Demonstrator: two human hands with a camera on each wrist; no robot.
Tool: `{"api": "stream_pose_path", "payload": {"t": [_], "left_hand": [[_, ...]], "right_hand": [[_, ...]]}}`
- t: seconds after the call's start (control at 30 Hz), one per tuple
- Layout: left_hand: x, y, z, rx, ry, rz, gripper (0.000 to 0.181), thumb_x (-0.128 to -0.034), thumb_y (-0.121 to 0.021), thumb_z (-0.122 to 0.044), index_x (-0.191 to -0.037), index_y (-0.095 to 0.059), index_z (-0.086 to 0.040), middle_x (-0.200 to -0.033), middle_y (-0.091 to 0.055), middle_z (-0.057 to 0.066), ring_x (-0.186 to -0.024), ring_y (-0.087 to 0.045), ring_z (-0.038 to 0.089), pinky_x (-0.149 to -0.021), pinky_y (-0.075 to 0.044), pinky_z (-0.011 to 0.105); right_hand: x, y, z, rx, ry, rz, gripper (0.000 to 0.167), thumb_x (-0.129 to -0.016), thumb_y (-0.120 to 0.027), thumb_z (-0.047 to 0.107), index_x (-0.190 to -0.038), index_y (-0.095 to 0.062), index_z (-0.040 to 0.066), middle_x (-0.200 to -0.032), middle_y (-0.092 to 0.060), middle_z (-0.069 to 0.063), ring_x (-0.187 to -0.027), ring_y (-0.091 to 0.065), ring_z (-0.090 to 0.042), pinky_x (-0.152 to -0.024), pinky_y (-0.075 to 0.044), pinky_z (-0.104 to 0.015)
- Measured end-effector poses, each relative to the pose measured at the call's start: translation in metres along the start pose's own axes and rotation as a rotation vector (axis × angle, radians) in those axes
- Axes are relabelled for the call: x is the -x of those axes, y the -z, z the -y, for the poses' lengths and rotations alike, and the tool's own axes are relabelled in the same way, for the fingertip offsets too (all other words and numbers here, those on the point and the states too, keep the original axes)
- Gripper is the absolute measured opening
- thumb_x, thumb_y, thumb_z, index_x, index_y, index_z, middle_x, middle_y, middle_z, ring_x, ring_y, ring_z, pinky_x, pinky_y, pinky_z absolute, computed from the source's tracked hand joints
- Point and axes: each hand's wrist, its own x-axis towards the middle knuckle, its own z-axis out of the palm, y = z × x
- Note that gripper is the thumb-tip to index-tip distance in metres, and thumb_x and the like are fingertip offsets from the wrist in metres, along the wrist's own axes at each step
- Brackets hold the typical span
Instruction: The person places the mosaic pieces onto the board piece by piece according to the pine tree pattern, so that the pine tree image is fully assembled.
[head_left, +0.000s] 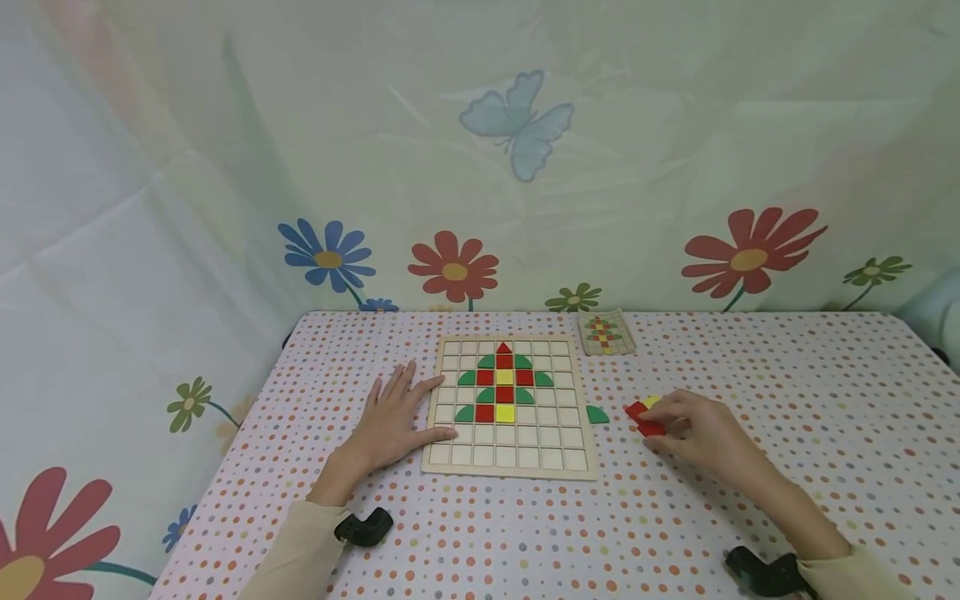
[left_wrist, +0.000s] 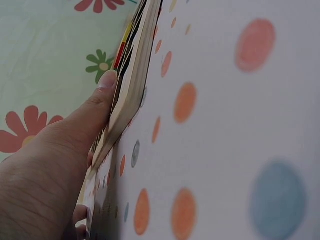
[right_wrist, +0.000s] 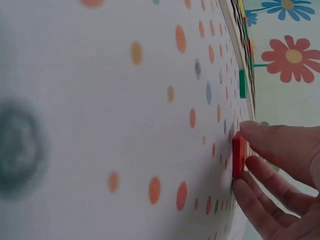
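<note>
A wooden grid board [head_left: 510,475] lies on the dotted tabletop, with red, yellow and green tiles making a tree-like pattern. My left hand [head_left: 386,429] rests at its left side, fingers spread; in the left wrist view the thumb [left_wrist: 97,102] lies over the board's edge. To the right of the board, my right hand [head_left: 705,437] has thumb and fingers about a red tile [right_wrist: 239,155], pinching it at the table. Another red tile [head_left: 635,410] and a yellow tile [head_left: 652,401] are beside its fingertips, partly hidden.
A loose green quarter-round tile [head_left: 597,414] lies against the board's right edge. Behind the board's right corner is a small pattern card [head_left: 627,338] showing a similar tree. A flowered curtain [head_left: 630,200] hangs behind the table.
</note>
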Motion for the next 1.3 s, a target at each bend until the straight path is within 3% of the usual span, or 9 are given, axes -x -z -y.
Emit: {"api": "stream_pose_path", "payload": {"t": [0.33, 0.63, 1.0, 1.3], "left_hand": [[0.0, -0.001, 0.001, 0.004, -0.002, -0.006, 0.092, -0.0887, -0.067, -0.072, -0.163, -0.039, -0.026, -0.174, -0.012, 0.019, -0.161, -0.005, 0.04, -0.126, -0.002, 0.064], [0.0, -0.001, 0.002, 0.001, -0.001, -0.008, 0.092, -0.089, -0.068, -0.071, -0.163, -0.039, -0.025, -0.174, -0.013, 0.02, -0.161, -0.006, 0.04, -0.126, -0.002, 0.065], [0.0, 0.0, 0.001, -0.003, 0.007, 0.0, 0.091, -0.0893, -0.068, -0.071, -0.163, -0.039, -0.025, -0.174, -0.013, 0.019, -0.161, -0.005, 0.04, -0.126, -0.002, 0.065], [-0.001, -0.002, 0.001, -0.002, 0.006, 0.006, 0.092, -0.0891, -0.067, -0.071, -0.164, -0.038, -0.026, -0.174, -0.011, 0.019, -0.161, -0.004, 0.039, -0.126, -0.001, 0.064]], "right_hand": [[-0.004, -0.001, 0.004, -0.008, -0.101, 0.038, 0.027, -0.082, -0.087, 0.002, -0.107, -0.077, -0.004, -0.099, -0.07, -0.015, -0.085, -0.071, -0.03, -0.075, -0.061, -0.047], [-0.003, -0.001, 0.004, -0.041, -0.125, 0.02, 0.026, -0.081, -0.087, -0.001, -0.105, -0.076, -0.004, -0.102, -0.068, -0.018, -0.086, -0.071, -0.032, -0.075, -0.061, -0.047], [0.002, 0.0, -0.003, -0.125, -0.164, -0.026, 0.028, -0.079, -0.091, 0.008, -0.102, -0.077, 0.0, -0.089, -0.074, -0.006, -0.078, -0.067, -0.018, -0.065, -0.054, -0.023], [0.009, -0.002, -0.003, -0.176, -0.222, -0.09, 0.027, -0.078, -0.093, 0.009, -0.1, -0.078, 0.002, -0.086, -0.074, -0.006, -0.075, -0.065, -0.017, -0.062, -0.049, -0.026]]}}
